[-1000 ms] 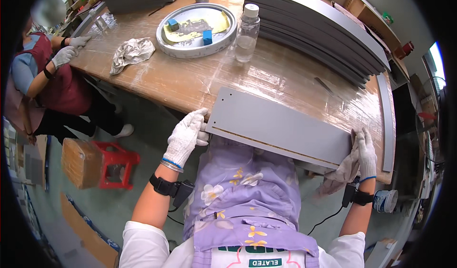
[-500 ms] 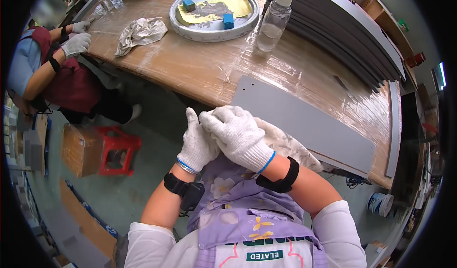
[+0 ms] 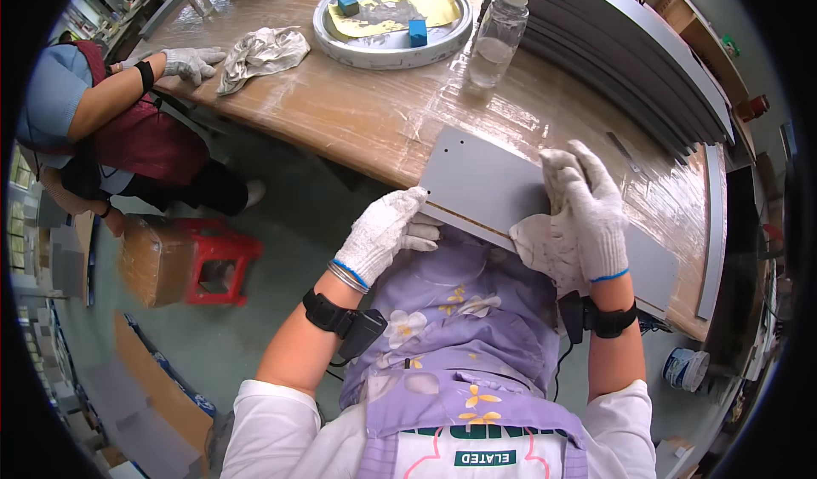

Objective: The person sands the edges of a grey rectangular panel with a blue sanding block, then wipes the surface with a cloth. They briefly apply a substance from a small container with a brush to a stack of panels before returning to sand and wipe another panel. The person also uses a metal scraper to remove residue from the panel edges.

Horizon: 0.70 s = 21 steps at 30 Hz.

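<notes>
A long grey board (image 3: 489, 168) with small dark holes at its left end lies along the near side of the table. My left hand (image 3: 387, 230), in a white knitted glove, grips the board's near left edge, fingertips at the corner. Over the middle of the board, my gloved right hand (image 3: 596, 211) holds a stained off-white rag (image 3: 549, 249). The rag is bunched against the palm and hangs over the board's near edge. My right fingers point away from me, partly covering the cloth.
A round grey tray (image 3: 391, 60) carries yellow sandpaper and two blue blocks. Beside it stands a clear bottle (image 3: 495, 45). Another crumpled rag (image 3: 264, 54) lies left. Dark grey panels (image 3: 613, 45) are stacked at the back right. A co-worker (image 3: 128, 130) and red stool (image 3: 221, 262) are left.
My hands have come apart: the left moved to the board's left edge, the right moved right with the rag. The co-worker's body and arms have shifted.
</notes>
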Motion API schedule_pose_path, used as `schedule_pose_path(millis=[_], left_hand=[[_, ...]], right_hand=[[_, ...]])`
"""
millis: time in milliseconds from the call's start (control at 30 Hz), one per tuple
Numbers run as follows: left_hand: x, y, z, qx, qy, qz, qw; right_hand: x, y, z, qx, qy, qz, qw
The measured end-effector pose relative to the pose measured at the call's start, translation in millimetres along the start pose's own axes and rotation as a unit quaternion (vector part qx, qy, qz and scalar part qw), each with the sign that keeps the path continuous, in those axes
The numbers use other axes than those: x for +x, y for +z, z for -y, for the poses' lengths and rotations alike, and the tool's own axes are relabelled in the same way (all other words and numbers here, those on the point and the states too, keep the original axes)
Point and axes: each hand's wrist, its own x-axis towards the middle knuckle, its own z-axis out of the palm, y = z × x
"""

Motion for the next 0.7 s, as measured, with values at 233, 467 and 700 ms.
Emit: schedule_pose_path(millis=[233, 467, 700], left_hand=[[3, 9, 2, 0.102, 0.001, -0.094, 0.99], [-6, 11, -7, 0.215, -0.052, -0.129, 0.967], [6, 71, -29, 0.662, 0.368, -0.237, 0.608]], right_hand=[[-24, 89, 8, -0.388, -0.308, 0.161, 0.854], [-35, -142, -118, -0.531, -0.084, -0.056, 0.841], [-54, -137, -75, -0.589, 0.026, -0.127, 0.797]])
